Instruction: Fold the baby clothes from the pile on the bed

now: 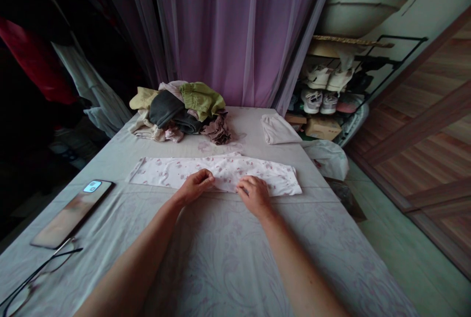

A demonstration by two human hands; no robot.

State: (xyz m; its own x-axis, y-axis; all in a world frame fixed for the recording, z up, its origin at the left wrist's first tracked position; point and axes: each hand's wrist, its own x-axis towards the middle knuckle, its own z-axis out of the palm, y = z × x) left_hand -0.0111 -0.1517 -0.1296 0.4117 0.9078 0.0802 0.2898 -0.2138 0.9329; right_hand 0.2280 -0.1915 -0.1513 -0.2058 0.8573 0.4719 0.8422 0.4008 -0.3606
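Note:
A pair of white pants (176, 166) with a small pinkish print lies flat across the table, folded lengthwise into a long strip. At its near edge, left of the middle, my left hand (196, 184) is closed, thumb and fingers pinching the cloth. My right hand (254, 194) is a short way to the right, its fingers curled together on the same near edge. Part of the cloth is hidden under both hands. Beyond the pants sits a heap of crumpled clothes (167, 108) in green, dark grey, yellow and brown.
A folded pale cloth (278, 129) lies at the table's far right corner. On the left are a phone (73, 214) and eyeglasses (44, 268). The patterned tablecloth (221, 258) covers the table. Behind hangs a purple curtain (217, 32); a shoe rack (390, 62) stands at right.

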